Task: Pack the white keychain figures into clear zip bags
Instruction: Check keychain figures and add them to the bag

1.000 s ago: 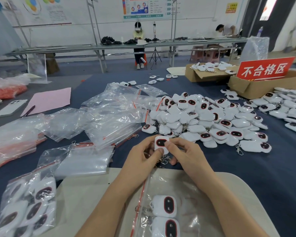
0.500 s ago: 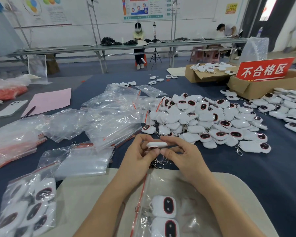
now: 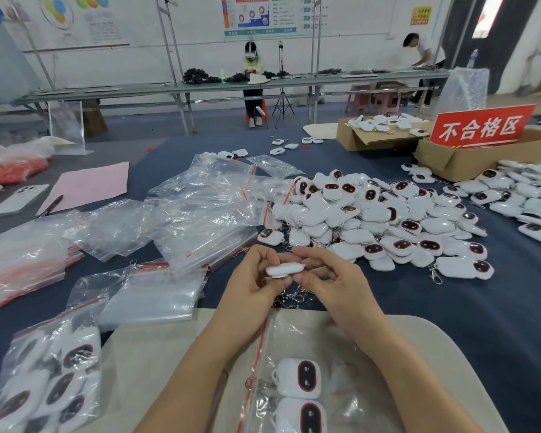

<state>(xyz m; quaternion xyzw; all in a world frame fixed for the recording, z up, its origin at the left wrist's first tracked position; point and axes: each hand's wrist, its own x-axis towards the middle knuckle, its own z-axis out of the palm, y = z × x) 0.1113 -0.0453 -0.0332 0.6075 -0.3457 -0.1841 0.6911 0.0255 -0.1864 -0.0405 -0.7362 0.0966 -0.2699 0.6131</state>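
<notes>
We see both hands meeting above the near edge of the tabletop (image 3: pixel 450 307): the left hand (image 3: pixel 250 285) and the right hand (image 3: pixel 334 282) pinch one white keychain figure (image 3: pixel 284 270) between their fingertips, held edge-on so its face is hidden, with its metal clip chain (image 3: pixel 289 300) dangling beneath. Just below the wrists, on a beige board (image 3: pixel 156 354) at the near edge, lies a clear zip bag (image 3: pixel 341 354) that already holds two figures, dark faces up. At the near left corner sits a filled bag (image 3: pixel 44 385) of figures. Empty zip bags (image 3: pixel 197 214) spread across the left half of the tabletop, and a large pile of loose figures (image 3: pixel 378 220) lies right of centre, well apart from the hands. Cardboard boxes (image 3: pixel 469 157) with a red sign (image 3: pixel 481 128) stand at the far right.
</notes>
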